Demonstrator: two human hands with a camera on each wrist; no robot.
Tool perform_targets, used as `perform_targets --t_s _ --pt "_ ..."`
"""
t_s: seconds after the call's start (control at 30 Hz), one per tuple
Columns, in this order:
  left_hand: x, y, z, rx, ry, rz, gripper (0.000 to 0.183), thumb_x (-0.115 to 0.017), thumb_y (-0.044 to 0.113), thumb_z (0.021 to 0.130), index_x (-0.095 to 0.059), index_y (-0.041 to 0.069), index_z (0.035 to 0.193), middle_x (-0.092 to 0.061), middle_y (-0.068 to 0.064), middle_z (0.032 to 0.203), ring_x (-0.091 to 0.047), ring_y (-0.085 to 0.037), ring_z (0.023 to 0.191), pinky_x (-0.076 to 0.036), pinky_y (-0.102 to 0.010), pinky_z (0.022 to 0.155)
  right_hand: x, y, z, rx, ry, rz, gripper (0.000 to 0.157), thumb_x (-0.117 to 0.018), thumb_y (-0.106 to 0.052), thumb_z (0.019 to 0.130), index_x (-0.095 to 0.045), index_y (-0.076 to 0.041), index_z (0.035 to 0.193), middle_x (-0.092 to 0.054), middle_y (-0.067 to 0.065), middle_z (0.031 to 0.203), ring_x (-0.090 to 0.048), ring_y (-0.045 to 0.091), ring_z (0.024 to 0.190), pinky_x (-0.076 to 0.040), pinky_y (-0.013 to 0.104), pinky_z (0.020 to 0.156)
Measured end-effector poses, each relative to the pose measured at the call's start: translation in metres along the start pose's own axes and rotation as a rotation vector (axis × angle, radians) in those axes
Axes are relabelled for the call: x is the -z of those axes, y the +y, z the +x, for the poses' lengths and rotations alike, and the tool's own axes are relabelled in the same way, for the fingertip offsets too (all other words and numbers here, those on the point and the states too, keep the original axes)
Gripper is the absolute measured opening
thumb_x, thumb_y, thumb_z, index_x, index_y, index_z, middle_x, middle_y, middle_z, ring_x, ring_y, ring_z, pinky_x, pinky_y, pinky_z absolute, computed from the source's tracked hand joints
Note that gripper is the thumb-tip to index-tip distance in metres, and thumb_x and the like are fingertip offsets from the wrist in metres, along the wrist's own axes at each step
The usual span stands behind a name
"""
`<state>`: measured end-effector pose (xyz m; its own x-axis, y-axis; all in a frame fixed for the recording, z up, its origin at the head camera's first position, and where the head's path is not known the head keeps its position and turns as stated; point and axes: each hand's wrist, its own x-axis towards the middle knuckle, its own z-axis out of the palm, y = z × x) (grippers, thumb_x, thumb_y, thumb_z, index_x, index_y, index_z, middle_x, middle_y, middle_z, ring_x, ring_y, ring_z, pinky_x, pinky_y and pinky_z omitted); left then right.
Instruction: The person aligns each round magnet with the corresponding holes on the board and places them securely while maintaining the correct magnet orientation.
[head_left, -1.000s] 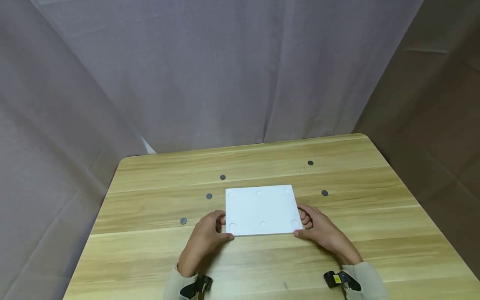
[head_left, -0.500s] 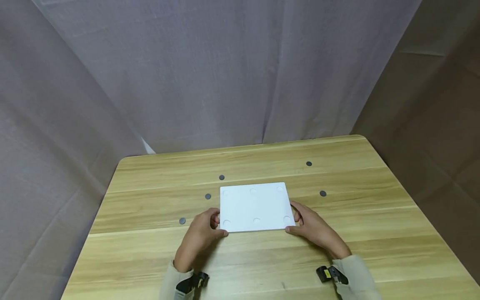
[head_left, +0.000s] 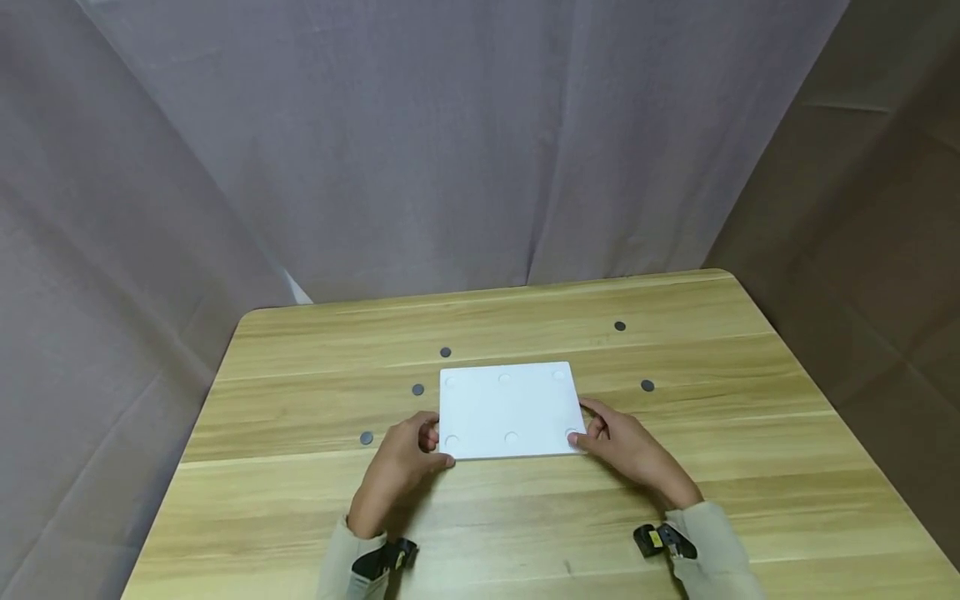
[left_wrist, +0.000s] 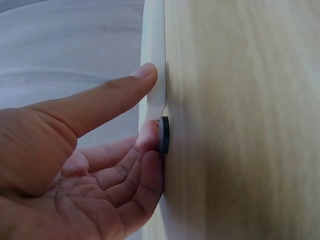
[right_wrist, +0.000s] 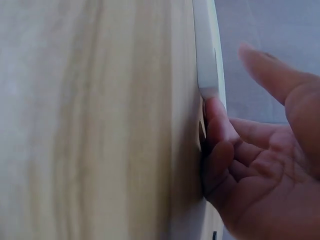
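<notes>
A white rectangular board (head_left: 506, 408) with several shallow round recesses lies flat on the wooden table. My left hand (head_left: 397, 467) holds its near left corner, thumb against the front edge and fingers at the left side. At the near right corner, the fingers of my right hand (head_left: 633, 450) are bent against the board's side. The right wrist view shows that thumb (right_wrist: 260, 62) raised off the board. Closest to my left hand lies a dark round disc (head_left: 367, 437), also seen as a thin black disc (left_wrist: 164, 135) in the left wrist view.
Two more dark discs, a middle one (head_left: 417, 389) and a farther one (head_left: 446, 352), lie left of the board. On the right are a far disc (head_left: 620, 326) and a nearer disc (head_left: 648, 385). Grey curtain (head_left: 420, 150) borders the wooden table (head_left: 525, 533).
The board has shifted slightly left and away from me, with both hands following. My right thumb has moved from the front edge to above the near right recess. The discs lie as before.
</notes>
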<state>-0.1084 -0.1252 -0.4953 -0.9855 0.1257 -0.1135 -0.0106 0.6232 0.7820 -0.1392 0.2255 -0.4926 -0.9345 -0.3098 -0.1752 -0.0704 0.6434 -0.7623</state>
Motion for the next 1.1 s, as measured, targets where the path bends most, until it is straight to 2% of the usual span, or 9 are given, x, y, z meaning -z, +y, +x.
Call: perform_targets --t_s 0.13,0.3,0.37,0.5,0.63,0.8,0.97,1.03,1.1 --pt "0.0 0.0 0.0 0.009 0.009 -0.006 0.06 -0.092 0.0 0.076 -0.065 -0.006 0.129 -0.062 -0.002 0.089 -0.056 -0.014 0.082 -0.049 -0.029 0.078 0.001 0.001 0.006 -0.011 0.06 0.001 0.06 -0.07 -0.025 0.104 -0.049 0.007 0.15 -0.063 0.005 0.096 -0.054 0.015 0.079 -0.046 0.025 0.071" --pt "0.0 0.0 -0.001 0.007 0.014 -0.006 0.059 -0.093 0.002 0.077 -0.065 -0.006 0.128 -0.064 -0.002 0.089 -0.057 -0.014 0.081 -0.05 -0.029 0.077 0.004 0.004 0.021 -0.008 0.097 0.063 0.057 -0.068 -0.018 0.105 -0.046 0.01 0.149 -0.064 0.014 0.112 -0.059 0.016 0.085 -0.05 0.024 0.072" --pt "0.0 0.0 -0.002 0.0 0.017 -0.004 0.055 -0.092 0.006 0.08 -0.066 -0.006 0.127 -0.065 -0.002 0.089 -0.058 -0.014 0.081 -0.052 -0.03 0.078 0.007 0.005 0.027 -0.012 0.077 0.106 0.059 -0.067 -0.017 0.105 -0.043 0.011 0.151 -0.064 0.015 0.108 -0.059 0.017 0.079 -0.051 0.025 0.066" --pt "0.0 -0.002 -0.006 -0.005 0.028 -0.003 0.043 -0.086 0.013 0.089 -0.068 -0.004 0.124 -0.066 -0.001 0.09 -0.061 -0.012 0.083 -0.054 -0.03 0.079 0.013 0.008 0.04 -0.019 0.019 0.196 0.061 -0.064 -0.017 0.107 -0.036 0.011 0.155 -0.063 0.013 0.088 -0.056 0.017 0.061 -0.052 0.029 0.052" --pt "0.001 -0.005 -0.008 -0.002 0.042 -0.019 0.036 -0.08 0.015 0.095 -0.069 -0.004 0.123 -0.067 0.0 0.09 -0.062 -0.012 0.083 -0.054 -0.031 0.078 0.016 0.013 0.052 -0.017 -0.017 0.26 0.06 -0.062 -0.019 0.109 -0.036 0.005 0.158 -0.061 0.011 0.078 -0.053 0.015 0.053 -0.05 0.03 0.047" --pt "0.003 -0.01 -0.009 0.015 0.051 -0.031 0.027 -0.07 0.016 0.102 -0.071 -0.001 0.123 -0.07 -0.003 0.096 -0.063 -0.016 0.088 -0.055 -0.036 0.082 0.018 0.019 0.065 -0.028 -0.037 0.296 0.06 -0.062 -0.022 0.109 -0.037 -0.004 0.161 -0.06 0.009 0.077 -0.052 0.013 0.051 -0.046 0.028 0.045" --pt "0.007 -0.012 -0.014 0.026 0.044 -0.051 0.025 -0.058 0.012 0.108 -0.072 0.002 0.125 -0.074 -0.009 0.112 -0.068 -0.027 0.107 -0.054 -0.05 0.096 0.018 0.022 0.072 -0.051 -0.034 0.284 0.058 -0.063 -0.019 0.108 -0.04 -0.007 0.161 -0.061 0.007 0.078 -0.052 0.011 0.051 -0.04 0.025 0.042" --pt "0.008 -0.013 -0.015 0.013 0.047 -0.054 0.024 -0.056 0.011 0.109 -0.072 0.001 0.125 -0.075 -0.01 0.114 -0.069 -0.028 0.113 -0.052 -0.053 0.101 0.019 0.023 0.073 -0.06 -0.034 0.283 0.058 -0.063 -0.02 0.108 -0.041 -0.008 0.161 -0.062 0.007 0.079 -0.051 0.011 0.05 -0.038 0.025 0.041" --pt "0.009 -0.013 -0.016 -0.008 0.054 -0.064 0.024 -0.055 0.009 0.109 -0.072 0.0 0.124 -0.076 -0.009 0.11 -0.07 -0.027 0.11 -0.052 -0.053 0.101 0.02 0.024 0.074 -0.058 -0.041 0.285 0.06 -0.064 -0.02 0.108 -0.04 -0.008 0.162 -0.063 0.008 0.081 -0.052 0.011 0.051 -0.04 0.026 0.042"
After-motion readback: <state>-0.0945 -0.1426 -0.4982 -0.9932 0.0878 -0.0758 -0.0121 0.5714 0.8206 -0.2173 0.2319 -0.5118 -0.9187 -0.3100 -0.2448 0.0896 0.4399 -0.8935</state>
